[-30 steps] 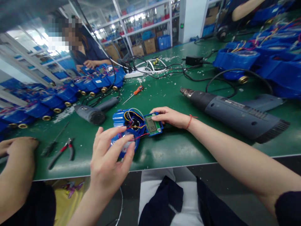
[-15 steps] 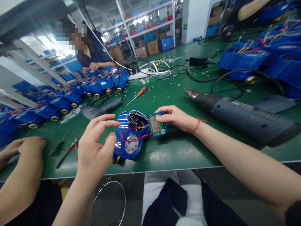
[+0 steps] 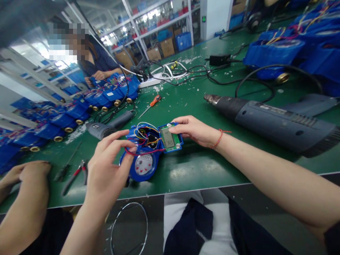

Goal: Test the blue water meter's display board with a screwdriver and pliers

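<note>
A blue water meter (image 3: 143,164) lies open on the green table (image 3: 202,166), its round dial facing up and coloured wires (image 3: 145,136) spilling from its top. A green circuit board with a small display (image 3: 168,138) hangs off those wires to the right. My right hand (image 3: 195,130) pinches the board's right edge. My left hand (image 3: 107,170) reaches in from the left; thumb and forefinger close on the red wire by the meter's rim.
A large grey heat gun (image 3: 271,122) lies right of the meter, a smaller one (image 3: 110,125) behind it. An orange screwdriver (image 3: 151,104), red-handled pliers (image 3: 75,175), cables and rows of blue meters (image 3: 79,108) fill the table. Another person's arm (image 3: 23,198) rests at left; a co-worker sits opposite.
My left hand dropped from hovering above the meter and pinched the wires at its rim. The right hand kept hold of the display board, which shifted slightly left.
</note>
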Tool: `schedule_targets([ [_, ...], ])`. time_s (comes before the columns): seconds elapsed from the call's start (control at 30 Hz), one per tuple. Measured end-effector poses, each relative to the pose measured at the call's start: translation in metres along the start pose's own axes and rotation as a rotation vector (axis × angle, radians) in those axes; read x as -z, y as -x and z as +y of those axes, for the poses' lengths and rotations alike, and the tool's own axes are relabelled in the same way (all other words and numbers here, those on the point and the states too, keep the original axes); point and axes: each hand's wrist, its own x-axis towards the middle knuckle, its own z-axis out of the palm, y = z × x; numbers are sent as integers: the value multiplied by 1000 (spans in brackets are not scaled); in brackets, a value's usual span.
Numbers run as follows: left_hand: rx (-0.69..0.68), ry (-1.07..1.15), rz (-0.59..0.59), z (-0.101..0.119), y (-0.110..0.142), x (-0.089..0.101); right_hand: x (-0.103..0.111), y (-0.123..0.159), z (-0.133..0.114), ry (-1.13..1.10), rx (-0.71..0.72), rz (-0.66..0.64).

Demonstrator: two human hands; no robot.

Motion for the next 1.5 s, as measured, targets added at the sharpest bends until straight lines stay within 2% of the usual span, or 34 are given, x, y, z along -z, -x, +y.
schedule_targets([
  [0.1,141,172,81,-1,-1,-3,-1,1,0,-1,-3,14],
  [0.2,261,259,58,-10,-4,-7,-2,2,0,10,-6,21],
  [0.37,452,213,-321,-20,-8,-14,-3,4,0,53,17,16],
  [0.43,445,224,-371,-18,-8,-17,-4,4,-1,86,43,12],
  [0.53,415,240,-311,-15,-7,-20,-5,3,-2,154,67,7],
  [0.67,402,210,-292,-9,-4,-26,-3,2,-7,271,65,-16],
  [0.73,360,126,-265,-5,-2,-30,1,2,-10,326,59,-30],
  [0.9,144,-262,-236,11,5,-38,16,1,-13,478,30,-59],
  [1.03,66,-393,-255,24,5,-38,27,-6,-7,611,-2,-116],
  [1.1,68,-370,-297,24,1,-37,29,-9,-4,693,8,-127],
  [1.2,123,-182,-390,13,-10,-35,27,-9,-1,810,68,-81],
  [1.27,139,-77,-428,6,-15,-34,24,-7,1,887,88,19],
  [1.37,131,-79,-442,3,-16,-34,19,-2,5,976,77,167],
  [1.43,124,-120,-439,5,-13,-34,16,0,4,993,97,157],
  [1.5,122,-131,-445,7,-11,-34,14,1,2,981,153,87],
])
